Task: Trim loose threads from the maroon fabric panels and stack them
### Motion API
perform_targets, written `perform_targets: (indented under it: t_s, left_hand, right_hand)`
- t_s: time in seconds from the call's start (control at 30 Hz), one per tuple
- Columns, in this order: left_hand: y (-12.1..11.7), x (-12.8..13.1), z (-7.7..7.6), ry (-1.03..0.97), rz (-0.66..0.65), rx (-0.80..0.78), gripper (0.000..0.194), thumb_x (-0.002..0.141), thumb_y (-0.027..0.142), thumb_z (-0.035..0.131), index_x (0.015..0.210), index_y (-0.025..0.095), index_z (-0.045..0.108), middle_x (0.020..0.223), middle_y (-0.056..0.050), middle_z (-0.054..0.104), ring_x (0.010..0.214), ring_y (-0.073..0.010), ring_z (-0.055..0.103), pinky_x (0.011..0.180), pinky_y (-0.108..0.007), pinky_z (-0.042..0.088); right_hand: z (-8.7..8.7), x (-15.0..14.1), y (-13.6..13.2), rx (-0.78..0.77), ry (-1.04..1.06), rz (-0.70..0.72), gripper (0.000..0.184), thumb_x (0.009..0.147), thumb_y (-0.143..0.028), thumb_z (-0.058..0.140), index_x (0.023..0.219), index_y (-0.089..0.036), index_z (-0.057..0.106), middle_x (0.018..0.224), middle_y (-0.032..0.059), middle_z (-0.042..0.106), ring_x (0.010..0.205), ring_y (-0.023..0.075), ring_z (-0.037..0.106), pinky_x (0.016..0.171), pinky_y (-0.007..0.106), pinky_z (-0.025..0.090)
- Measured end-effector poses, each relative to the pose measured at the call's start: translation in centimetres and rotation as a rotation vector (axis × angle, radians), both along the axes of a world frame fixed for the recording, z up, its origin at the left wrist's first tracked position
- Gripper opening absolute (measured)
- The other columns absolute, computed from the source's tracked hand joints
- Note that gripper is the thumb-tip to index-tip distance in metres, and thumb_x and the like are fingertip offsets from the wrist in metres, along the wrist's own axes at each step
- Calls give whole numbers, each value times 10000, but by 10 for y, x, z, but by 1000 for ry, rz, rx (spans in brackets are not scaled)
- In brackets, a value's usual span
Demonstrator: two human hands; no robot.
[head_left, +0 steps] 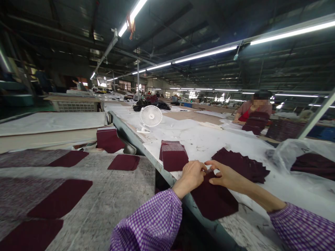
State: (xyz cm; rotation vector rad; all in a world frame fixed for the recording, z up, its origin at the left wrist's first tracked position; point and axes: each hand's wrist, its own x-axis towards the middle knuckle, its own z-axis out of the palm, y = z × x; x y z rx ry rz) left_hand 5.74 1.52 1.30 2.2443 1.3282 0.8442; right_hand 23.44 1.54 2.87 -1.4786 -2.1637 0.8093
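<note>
A dark maroon fabric piece (216,200) with cut corners lies at the near table edge, its lower left part reaching over the rim. My left hand (190,175) is closed at its upper left edge, fingers bent and pressed together on the cloth. My right hand (227,176) is over the same upper edge, thumb and forefinger apart, the fingertips close to those of my left. Just beyond my left hand sits a neat stack of maroon pieces (175,158). To the right, a fanned pile of dark maroon pieces (240,165) spreads across the white table covering.
A white fan (151,116) stands farther up the long table (183,134). At left, a grey-covered surface (112,198) bears several maroon pieces (61,198), with a gap between. A clear plastic bag (285,153) lies right. Across the table, a person (246,113) handles dark cloth.
</note>
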Motion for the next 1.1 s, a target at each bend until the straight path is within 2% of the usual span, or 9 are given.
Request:
perform_targets:
  t_s: [0.1, 0.23, 0.43, 0.83, 1.0, 1.1]
  left_hand:
    - [0, 6, -9, 103, -31, 77, 258, 824, 149, 508, 1000, 219, 683, 1010, -51, 654, 991, -216, 583, 893, -333, 455]
    - [0, 8, -12, 155, -62, 109, 301, 832, 129, 476, 1058, 222, 652, 1009, -50, 629, 997, -205, 574, 884, -312, 461]
    - [1, 10, -11, 203, -72, 126, 320, 829, 107, 448, 1060, 215, 642, 998, -55, 621, 995, -208, 567, 877, -316, 463]
    - [1, 11, -13, 231, -88, 158, 311, 832, 98, 435, 1034, 227, 633, 985, -50, 610, 992, -202, 548, 870, -315, 454]
    - [-1, 10, -16, 205, -70, 204, 273, 844, 113, 446, 1040, 184, 623, 994, -63, 612, 981, -203, 546, 875, -311, 451]
    - [0, 9, -20, 242, -90, 248, 249, 859, 123, 431, 976, 179, 643, 945, -65, 604, 934, -204, 545, 842, -312, 460]
  right_hand:
    - [5, 13, 6, 34, -88, 62, 475, 644, -265, 643, 1103, -186, 552, 872, 18, 570, 673, 135, 537, 599, 265, 447]
    - [10, 25, 13, 183, -177, 128, 241, 791, -327, 531, 941, -178, 644, 746, 21, 563, 635, 146, 521, 573, 271, 423]
    - [8, 24, 16, 356, -315, 295, 236, 860, -266, 445, 845, -179, 664, 778, 44, 586, 678, 151, 538, 611, 266, 408]
    - [3, 21, 19, 473, -378, 294, 114, 778, -141, 483, 738, -187, 580, 723, 24, 581, 655, 152, 518, 595, 262, 380]
    - [-2, 24, 21, 530, -403, 361, 169, 850, -161, 442, 764, -189, 585, 781, 36, 561, 687, 145, 511, 625, 258, 394]
    - [0, 25, 19, 560, -460, 417, 214, 903, -192, 411, 811, -189, 604, 802, 38, 550, 696, 140, 514, 639, 255, 399]
